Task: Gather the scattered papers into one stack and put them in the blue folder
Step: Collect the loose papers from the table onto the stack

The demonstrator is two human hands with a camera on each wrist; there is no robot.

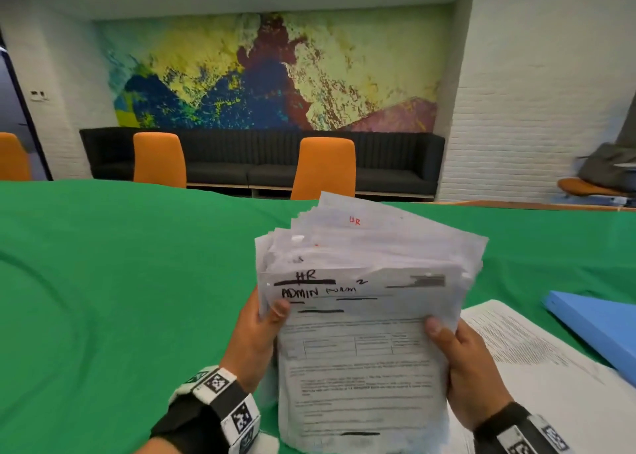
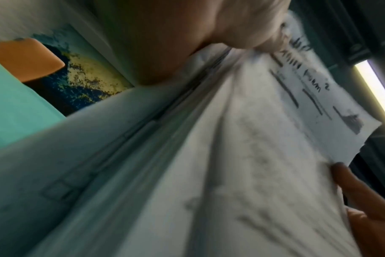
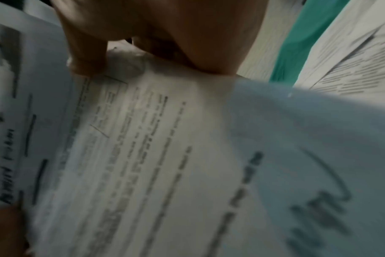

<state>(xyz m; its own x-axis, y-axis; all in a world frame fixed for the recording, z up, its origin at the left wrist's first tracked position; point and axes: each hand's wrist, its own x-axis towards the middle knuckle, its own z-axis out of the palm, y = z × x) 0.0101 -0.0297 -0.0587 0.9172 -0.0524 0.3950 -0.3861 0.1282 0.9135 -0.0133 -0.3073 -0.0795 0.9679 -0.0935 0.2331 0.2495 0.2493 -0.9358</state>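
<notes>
1. We hold the stack (image 1: 364,316) upright over the near worktop (image 1: 120,281), left hand (image 1: 253,343) and right hand (image 1: 471,367) each clamped on one side edge.
2. Its top edges are uneven; we think loose sheets could slip out if our hold relaxes.
3. One paper (image 1: 537,367) still lies on the right.
4. The folder (image 1: 599,329) lies at the right, beside that paper; we cannot see its contents.

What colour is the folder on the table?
Light blue; the folder shows best in the head view.

Loose papers (image 1: 537,360) apparently crowd the blue folder (image 1: 599,329).
</notes>
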